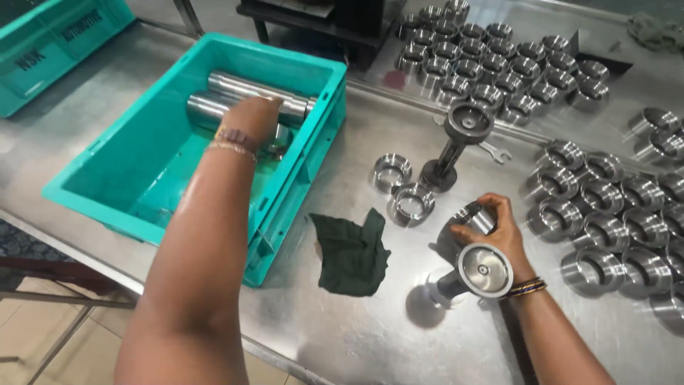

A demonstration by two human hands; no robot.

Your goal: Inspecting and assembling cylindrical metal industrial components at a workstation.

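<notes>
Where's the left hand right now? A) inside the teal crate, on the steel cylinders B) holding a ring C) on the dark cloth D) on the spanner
A: the left hand is inside the teal crate, resting on the steel cylinders; the dark cloth lies untouched on the table.

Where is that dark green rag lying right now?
The dark green rag lies crumpled on the metal table, just right of the teal crate, left of the right hand.

Workshop: machined steel rings [499, 68] crowd a metal bench [342, 335].
</notes>
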